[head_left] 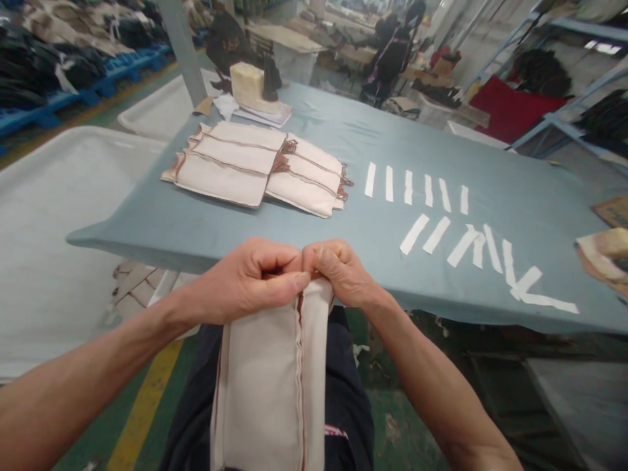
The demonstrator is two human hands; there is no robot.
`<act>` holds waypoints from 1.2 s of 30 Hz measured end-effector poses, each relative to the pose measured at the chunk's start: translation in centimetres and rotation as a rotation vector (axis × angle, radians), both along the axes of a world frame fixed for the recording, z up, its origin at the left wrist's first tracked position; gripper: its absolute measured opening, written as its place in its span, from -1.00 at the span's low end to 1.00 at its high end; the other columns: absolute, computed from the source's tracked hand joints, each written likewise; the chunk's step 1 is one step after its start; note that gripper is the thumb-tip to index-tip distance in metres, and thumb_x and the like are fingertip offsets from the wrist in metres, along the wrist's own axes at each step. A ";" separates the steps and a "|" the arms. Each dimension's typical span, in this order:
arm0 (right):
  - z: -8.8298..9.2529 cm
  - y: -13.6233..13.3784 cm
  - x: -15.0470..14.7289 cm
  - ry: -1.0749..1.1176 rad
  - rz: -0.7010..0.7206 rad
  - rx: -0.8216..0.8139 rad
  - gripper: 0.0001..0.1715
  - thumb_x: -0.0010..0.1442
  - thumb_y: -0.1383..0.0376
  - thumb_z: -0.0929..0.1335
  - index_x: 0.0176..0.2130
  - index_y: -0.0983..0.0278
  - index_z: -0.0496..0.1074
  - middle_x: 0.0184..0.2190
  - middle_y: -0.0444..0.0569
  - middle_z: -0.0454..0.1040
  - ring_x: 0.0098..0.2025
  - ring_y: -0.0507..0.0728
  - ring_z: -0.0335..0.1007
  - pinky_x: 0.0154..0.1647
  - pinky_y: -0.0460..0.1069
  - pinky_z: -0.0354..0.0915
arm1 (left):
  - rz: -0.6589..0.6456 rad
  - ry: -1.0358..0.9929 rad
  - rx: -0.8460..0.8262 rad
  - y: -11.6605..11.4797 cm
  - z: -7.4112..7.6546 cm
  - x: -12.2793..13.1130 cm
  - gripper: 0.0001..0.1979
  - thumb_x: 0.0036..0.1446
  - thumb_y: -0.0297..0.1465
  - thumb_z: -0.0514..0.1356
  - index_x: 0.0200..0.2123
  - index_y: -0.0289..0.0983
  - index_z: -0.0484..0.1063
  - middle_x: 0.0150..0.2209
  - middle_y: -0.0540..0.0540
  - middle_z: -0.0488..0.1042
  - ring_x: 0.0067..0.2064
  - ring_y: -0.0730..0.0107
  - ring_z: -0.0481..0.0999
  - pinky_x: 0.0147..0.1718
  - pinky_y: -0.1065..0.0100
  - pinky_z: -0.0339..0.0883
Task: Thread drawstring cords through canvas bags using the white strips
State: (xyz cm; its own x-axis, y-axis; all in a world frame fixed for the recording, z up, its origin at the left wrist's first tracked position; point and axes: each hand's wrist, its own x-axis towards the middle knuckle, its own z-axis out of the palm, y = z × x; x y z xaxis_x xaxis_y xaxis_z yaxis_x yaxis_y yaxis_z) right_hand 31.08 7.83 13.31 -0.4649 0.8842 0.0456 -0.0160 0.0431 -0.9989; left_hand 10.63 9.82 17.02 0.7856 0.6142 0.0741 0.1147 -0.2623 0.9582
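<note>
A cream sewn fabric piece (262,386) with a brown-edged seam hangs over my lap, its top end at the table's front edge. My left hand (260,275) pinches that top end, thumb pressed along it. Right beside it my right hand (338,269) grips the same end close to the seam, the two hands touching or nearly so. What lies under the fingers is hidden. Beyond my hands, similar cream sewn pieces (230,160) with brown seams and frayed brown ends lie stacked and overlapping on the table.
The blue-grey covered table (343,242) bears several white strips (428,190) on its right half. A yellowish block (248,85) stands at the back left. White tubs (73,190) adjoin the left side. Blue shelving (540,121) is at the right. People sit in the background.
</note>
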 end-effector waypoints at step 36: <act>-0.9 -2.0 6.9 -0.489 -0.072 0.169 -0.50 0.51 -0.02 0.36 -0.38 0.21 0.37 -0.49 -0.21 0.25 -0.41 0.04 0.13 -0.37 -0.04 0.06 | -0.061 0.192 0.098 3.1 -1.0 -3.0 -0.42 0.61 -0.04 0.02 -0.30 -0.24 0.63 -0.37 0.02 0.57 -0.26 0.30 0.51 -0.18 0.43 0.38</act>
State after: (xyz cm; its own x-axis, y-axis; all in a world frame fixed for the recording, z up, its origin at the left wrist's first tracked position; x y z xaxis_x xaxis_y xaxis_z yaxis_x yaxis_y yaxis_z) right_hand 37.97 5.87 12.41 -0.4058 0.9138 -0.0162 0.4593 0.1886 -0.8680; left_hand 7.59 12.95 16.04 0.8266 0.5624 -0.0234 0.2735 -0.3650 0.8899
